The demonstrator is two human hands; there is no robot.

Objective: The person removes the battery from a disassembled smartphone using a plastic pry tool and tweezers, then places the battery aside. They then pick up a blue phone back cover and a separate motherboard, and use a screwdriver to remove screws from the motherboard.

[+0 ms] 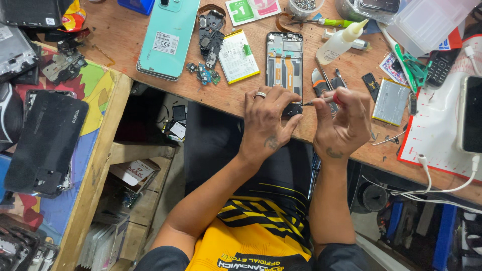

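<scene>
My left hand (267, 120), with a ring on one finger, presses down on the near end of an opened phone frame (284, 62) lying on the wooden bench, and holds a small black part (291, 110) there. My right hand (342, 123) grips a small screwdriver (321, 101) with a red handle, its tip pointing left at that black part. A white phone battery (238, 56) and a black inner cover with small circuit boards (208, 42) lie just left of the frame.
A mint-green phone back (168, 37) lies at the far left of the bench (125, 30). A glue bottle (341, 41), tweezers, a silver battery (390, 102), a keypad phone (441, 68) and a white mat (434, 130) with cables sit to the right. A black phone cover (47, 143) rests on the side shelf.
</scene>
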